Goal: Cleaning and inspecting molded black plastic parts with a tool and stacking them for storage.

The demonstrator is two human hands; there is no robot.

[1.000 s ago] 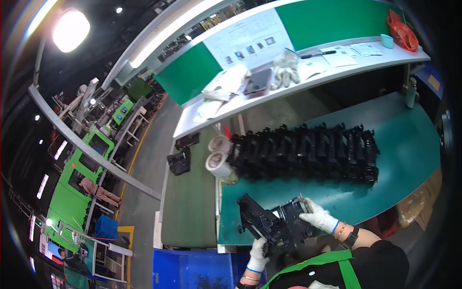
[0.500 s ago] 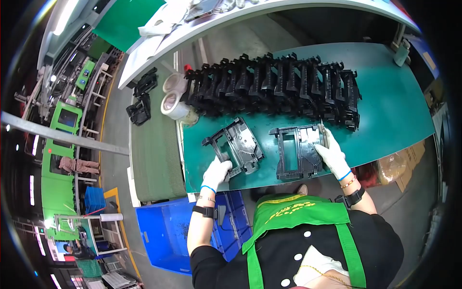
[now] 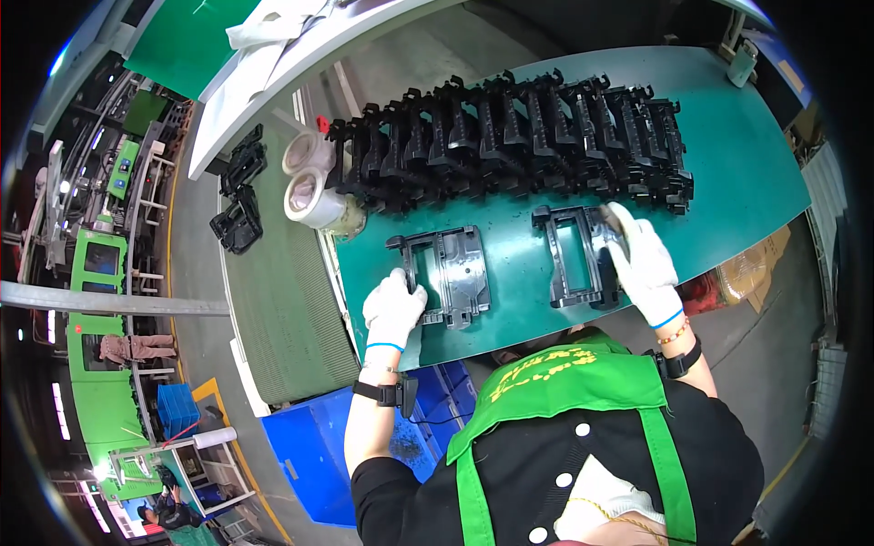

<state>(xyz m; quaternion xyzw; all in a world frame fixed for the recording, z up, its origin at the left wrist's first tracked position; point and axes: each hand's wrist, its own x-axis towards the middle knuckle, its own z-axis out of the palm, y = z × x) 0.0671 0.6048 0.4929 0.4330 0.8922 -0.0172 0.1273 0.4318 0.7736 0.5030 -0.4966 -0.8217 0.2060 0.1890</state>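
My left hand (image 3: 394,307), in a white glove, grips the left edge of a black plastic frame (image 3: 462,273) with a rectangular opening. The frame lies on the green tabletop near its front edge. To its right, a second black plastic frame (image 3: 563,264) rests on the table, turned slightly. My right hand (image 3: 646,266), also gloved in white, is at that frame's right edge, with fingers pointing away from me. Its fingers are closed around something thin and blurred near the fingertips, which I cannot make out.
A long row of black plastic frames (image 3: 492,136) stands packed across the back of the green table (image 3: 728,182). Rolls of clear tape (image 3: 314,198) sit at its left end. Left is a green conveyor belt (image 3: 278,309) with black parts (image 3: 238,218); below, a blue bin (image 3: 309,455).
The left frame has been turned straighter, with my left hand still on its edge. My right hand has shifted slightly along the right frame, which is now tilted. The whole view has also shifted.
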